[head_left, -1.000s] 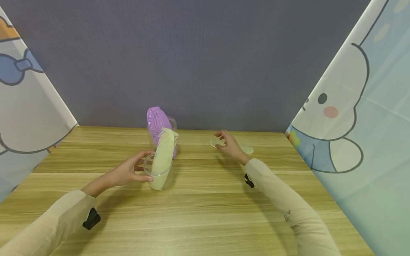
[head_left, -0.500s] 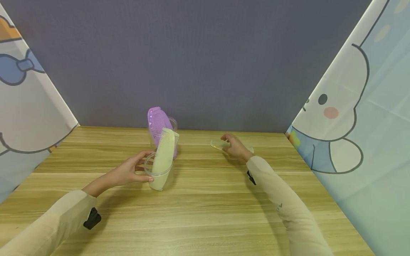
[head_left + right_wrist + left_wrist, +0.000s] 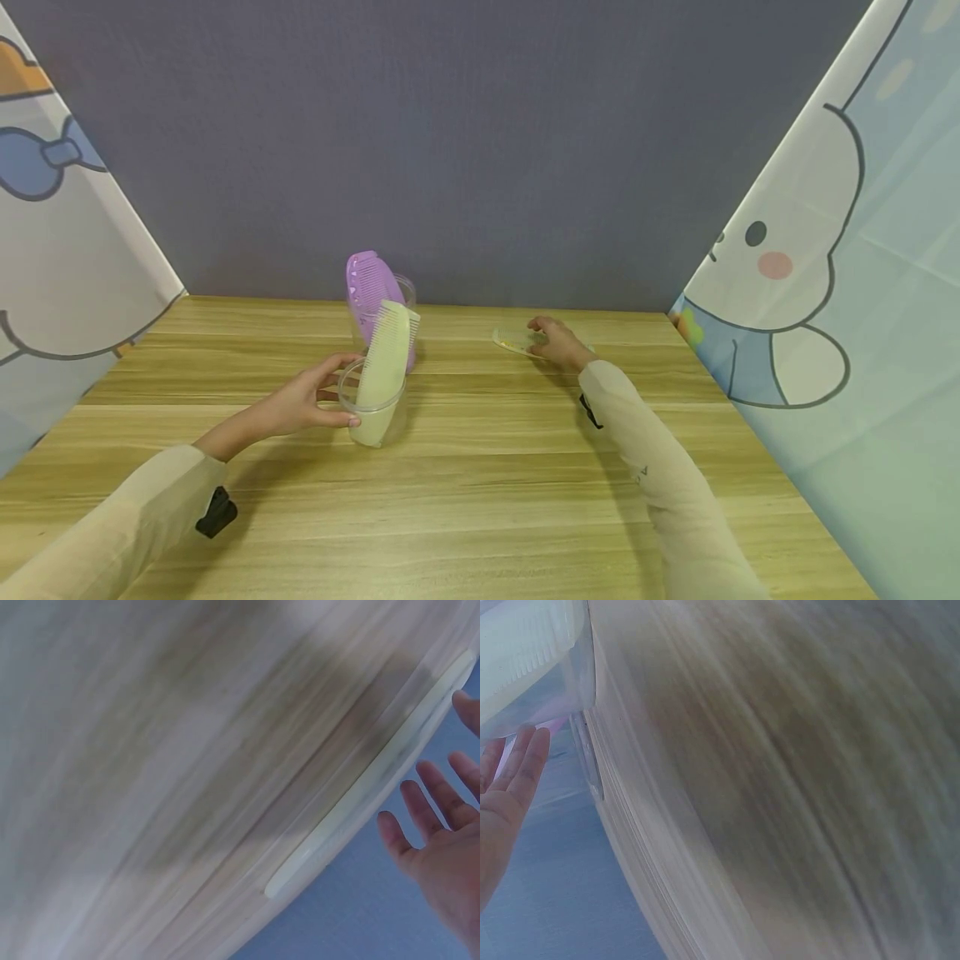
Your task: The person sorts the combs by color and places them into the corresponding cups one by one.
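Note:
My left hand (image 3: 300, 406) holds a clear plastic cup (image 3: 396, 421) from its left side, thumb at the front and fingers behind. A pale yellow comb (image 3: 384, 367) leans upright in that cup. In the left wrist view, extended fingers (image 3: 526, 766) lie along the cup (image 3: 583, 667). On the right, my right hand (image 3: 557, 343) hovers over another pale yellow comb (image 3: 508, 342) lying flat on the table, partly hidden by the hand. In the right wrist view the fingers (image 3: 420, 806) are spread and apart from this comb (image 3: 326, 832).
Behind the held cup stands a second clear cup (image 3: 408, 287) with purple combs (image 3: 369, 285) in it. A dark grey panel (image 3: 480, 158) rises at the wooden table's (image 3: 465, 500) back edge. Printed cartoon panels (image 3: 900, 292) flank both sides.
My right hand has moved slightly right and toward me along the flat comb, uncovering more of its left end. The left hand and its cup have stayed in place.

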The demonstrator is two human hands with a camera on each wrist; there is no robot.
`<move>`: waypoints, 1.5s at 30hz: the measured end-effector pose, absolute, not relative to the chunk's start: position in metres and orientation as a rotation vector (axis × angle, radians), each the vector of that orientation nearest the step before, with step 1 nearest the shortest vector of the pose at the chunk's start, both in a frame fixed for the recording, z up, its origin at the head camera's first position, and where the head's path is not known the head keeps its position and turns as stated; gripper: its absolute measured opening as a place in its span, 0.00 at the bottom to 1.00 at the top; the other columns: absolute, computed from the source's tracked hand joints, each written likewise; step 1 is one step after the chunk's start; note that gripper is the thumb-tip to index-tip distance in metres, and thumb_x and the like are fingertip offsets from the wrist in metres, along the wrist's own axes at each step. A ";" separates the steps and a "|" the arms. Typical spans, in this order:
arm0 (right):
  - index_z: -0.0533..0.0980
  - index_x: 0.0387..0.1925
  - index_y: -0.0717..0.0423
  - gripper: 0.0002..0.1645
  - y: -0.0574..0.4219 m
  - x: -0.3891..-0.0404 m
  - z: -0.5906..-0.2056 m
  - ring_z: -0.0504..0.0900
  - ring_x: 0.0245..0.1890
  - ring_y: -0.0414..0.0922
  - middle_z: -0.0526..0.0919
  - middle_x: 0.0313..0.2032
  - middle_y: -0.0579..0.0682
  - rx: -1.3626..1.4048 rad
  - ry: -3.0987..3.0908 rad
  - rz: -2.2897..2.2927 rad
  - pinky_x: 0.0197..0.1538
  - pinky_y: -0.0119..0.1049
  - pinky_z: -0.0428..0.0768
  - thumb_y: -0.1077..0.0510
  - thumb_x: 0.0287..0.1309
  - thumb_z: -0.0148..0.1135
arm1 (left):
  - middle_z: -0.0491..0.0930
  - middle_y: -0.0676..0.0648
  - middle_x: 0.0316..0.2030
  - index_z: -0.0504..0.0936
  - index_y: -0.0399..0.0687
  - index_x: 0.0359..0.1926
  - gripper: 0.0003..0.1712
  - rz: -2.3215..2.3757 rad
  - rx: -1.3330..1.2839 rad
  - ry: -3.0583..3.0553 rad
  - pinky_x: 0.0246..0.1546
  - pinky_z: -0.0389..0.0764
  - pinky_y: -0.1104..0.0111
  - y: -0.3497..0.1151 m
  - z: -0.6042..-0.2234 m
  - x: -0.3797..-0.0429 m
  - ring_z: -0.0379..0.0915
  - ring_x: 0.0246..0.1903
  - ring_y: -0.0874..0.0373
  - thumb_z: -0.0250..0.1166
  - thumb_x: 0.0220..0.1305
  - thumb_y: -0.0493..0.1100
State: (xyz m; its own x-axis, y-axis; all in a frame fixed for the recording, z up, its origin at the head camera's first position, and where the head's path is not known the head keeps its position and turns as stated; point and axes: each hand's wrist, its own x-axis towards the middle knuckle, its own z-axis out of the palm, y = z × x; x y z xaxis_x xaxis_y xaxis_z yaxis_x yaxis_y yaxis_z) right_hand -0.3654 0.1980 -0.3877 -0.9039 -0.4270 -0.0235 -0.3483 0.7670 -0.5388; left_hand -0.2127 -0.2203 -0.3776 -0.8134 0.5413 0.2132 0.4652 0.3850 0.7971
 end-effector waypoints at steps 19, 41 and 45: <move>0.65 0.57 0.63 0.29 0.196 -0.366 -0.388 0.69 0.56 0.57 0.72 0.56 0.60 -0.623 2.842 -0.723 0.58 0.52 0.71 0.56 0.57 0.60 | 0.66 0.34 0.57 0.57 0.37 0.63 0.45 1.443 0.935 2.542 0.48 0.78 0.50 -0.219 -0.377 -0.212 0.68 0.52 0.37 0.71 0.47 0.39; 0.66 0.57 0.57 0.35 0.195 -0.374 -0.389 0.64 0.57 0.57 0.68 0.52 0.58 -0.580 2.895 -0.746 0.64 0.69 0.48 0.56 0.47 0.69 | 0.67 0.34 0.56 0.57 0.38 0.63 0.45 1.424 0.924 2.558 0.48 0.79 0.54 -0.220 -0.377 -0.213 0.68 0.52 0.36 0.72 0.47 0.40; 0.68 0.55 0.60 0.34 0.194 -0.372 -0.386 0.66 0.55 0.56 0.69 0.52 0.59 -0.602 2.944 -0.723 0.62 0.65 0.55 0.58 0.46 0.70 | 0.67 0.34 0.56 0.57 0.38 0.63 0.45 1.430 0.928 2.549 0.48 0.79 0.55 -0.220 -0.377 -0.213 0.68 0.52 0.36 0.72 0.47 0.39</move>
